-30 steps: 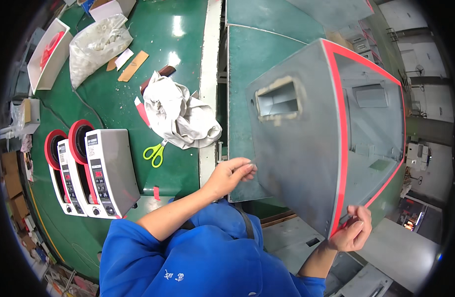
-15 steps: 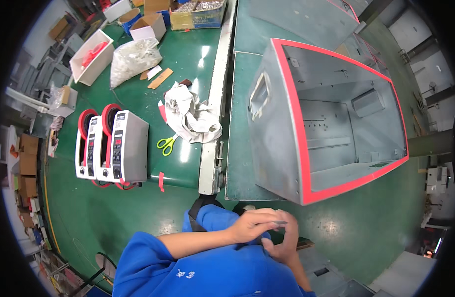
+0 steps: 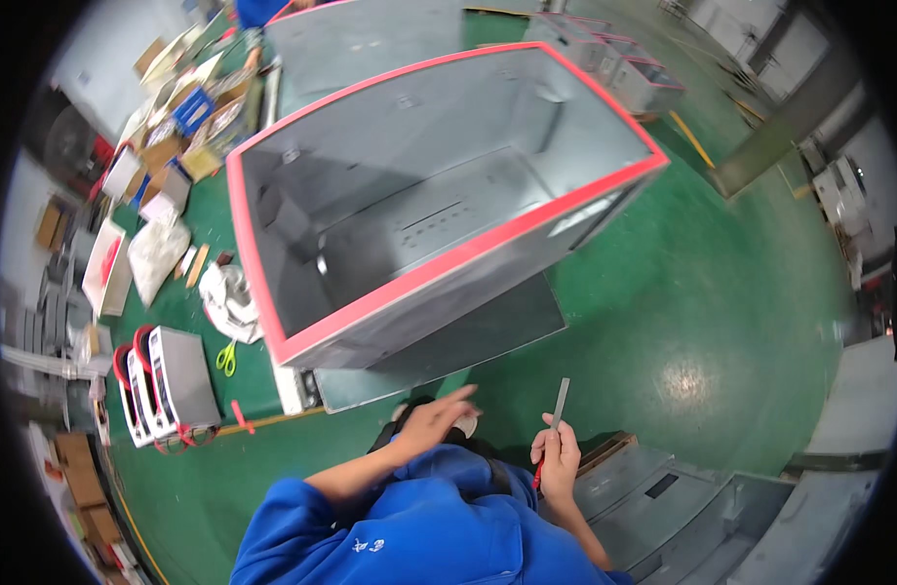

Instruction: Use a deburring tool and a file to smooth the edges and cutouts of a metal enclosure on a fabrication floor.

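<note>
My right hand [image 3: 558, 456] is closed round a slim tool [image 3: 562, 402] with a flat grey blade pointing up and a bit of red showing below the fingers. Its exact kind is unclear. My left hand [image 3: 434, 421] holds nothing, its fingers stretched toward the right, just short of the bench's near edge. In front of both hands is a large grey metal cabinet [image 3: 439, 283], its open side facing up and toward me. Red tape [image 3: 468, 252] runs round the cabinet's rim. Slots and small holes show in its inner panel.
On the green-topped table at left are two white tape dispensers [image 3: 182, 375], yellow-green scissors [image 3: 226, 359], a white cloth [image 3: 229, 302], a plastic bag [image 3: 158, 255] and several boxes. Grey metal panels [image 3: 653, 507] lie low at my right. More red-edged cabinets [image 3: 648, 86] stand far back.
My hands, close together before, are now apart, with the tool upright in the right one. The view has shifted, and the cabinet appears farther left and at a different angle.
</note>
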`<state>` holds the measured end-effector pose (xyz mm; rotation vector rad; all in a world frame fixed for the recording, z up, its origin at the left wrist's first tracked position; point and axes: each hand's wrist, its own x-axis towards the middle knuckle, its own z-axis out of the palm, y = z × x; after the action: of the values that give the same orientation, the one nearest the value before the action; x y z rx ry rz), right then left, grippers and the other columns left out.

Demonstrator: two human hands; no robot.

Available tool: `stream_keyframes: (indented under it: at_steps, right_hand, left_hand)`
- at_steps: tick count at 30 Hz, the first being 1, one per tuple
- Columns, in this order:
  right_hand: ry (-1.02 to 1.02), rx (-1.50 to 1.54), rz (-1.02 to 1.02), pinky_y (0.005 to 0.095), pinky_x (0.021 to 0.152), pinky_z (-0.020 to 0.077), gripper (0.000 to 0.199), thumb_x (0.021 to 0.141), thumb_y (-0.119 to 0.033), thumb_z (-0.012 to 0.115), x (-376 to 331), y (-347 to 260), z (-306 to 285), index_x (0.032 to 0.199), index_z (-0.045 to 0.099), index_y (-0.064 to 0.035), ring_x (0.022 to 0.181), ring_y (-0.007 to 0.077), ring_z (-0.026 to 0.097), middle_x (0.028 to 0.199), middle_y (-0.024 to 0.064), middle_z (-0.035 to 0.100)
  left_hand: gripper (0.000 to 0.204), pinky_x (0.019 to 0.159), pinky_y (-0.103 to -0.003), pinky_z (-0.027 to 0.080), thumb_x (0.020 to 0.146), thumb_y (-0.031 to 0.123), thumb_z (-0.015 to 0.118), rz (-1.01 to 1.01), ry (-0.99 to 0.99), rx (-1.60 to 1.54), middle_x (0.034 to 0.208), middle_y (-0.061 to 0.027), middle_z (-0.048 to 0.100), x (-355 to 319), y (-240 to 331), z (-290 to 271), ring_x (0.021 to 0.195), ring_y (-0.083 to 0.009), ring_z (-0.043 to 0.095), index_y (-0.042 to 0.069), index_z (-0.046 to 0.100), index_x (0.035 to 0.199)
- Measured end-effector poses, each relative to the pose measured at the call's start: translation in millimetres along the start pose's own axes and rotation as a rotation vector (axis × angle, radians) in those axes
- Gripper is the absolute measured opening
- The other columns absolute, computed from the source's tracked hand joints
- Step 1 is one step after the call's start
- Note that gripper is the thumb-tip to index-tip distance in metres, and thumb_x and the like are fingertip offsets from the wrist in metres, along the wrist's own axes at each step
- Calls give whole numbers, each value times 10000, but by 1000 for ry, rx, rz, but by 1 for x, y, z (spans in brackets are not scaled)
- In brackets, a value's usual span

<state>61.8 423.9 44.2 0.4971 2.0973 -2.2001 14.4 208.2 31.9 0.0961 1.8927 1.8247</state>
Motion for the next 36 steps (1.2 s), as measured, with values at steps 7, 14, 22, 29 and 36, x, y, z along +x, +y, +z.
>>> stream_keyframes:
  at_steps: [7,14,22,29,36]
  right_hand:
    - [-34,247,150,189,421,320,222,872,-44,413,46,14,-22,1076,470,23,478,59,390,669,46,492]
    - [123,437,350,212,440,356,277,823,-14,426,146,4,-66,1089,445,64,511,92,434,708,88,504]
    - [75,582,417,220,399,299,286,857,-93,423,251,-33,-84,1137,428,-37,471,94,395,691,92,502]
    - [-82,503,515,215,390,281,230,854,-79,415,351,-35,-107,1062,459,9,454,84,371,691,84,502]
    - [-406,328,521,161,378,261,254,898,-160,394,451,-59,-159,1104,463,-28,447,15,350,692,32,520]
  left_hand:
    - [526,1011,-455,216,898,401,307,-152,-647,1016,1373,-171,227,-21,-48,-52,1264,-310,235,198,164,1362]
    - [740,980,-456,291,781,227,492,-90,-793,989,1364,-235,181,48,-8,-46,1247,-348,257,144,49,1368]
    - [493,774,-403,442,736,149,502,123,-659,873,1168,-179,446,122,16,-22,973,-322,512,52,399,1208]
    - [314,688,-378,479,690,103,528,302,-262,783,777,-120,604,181,172,30,774,-272,587,32,587,990]
    - [274,710,-272,440,884,114,402,347,698,834,918,-150,574,260,286,69,796,-225,576,-12,508,1104]
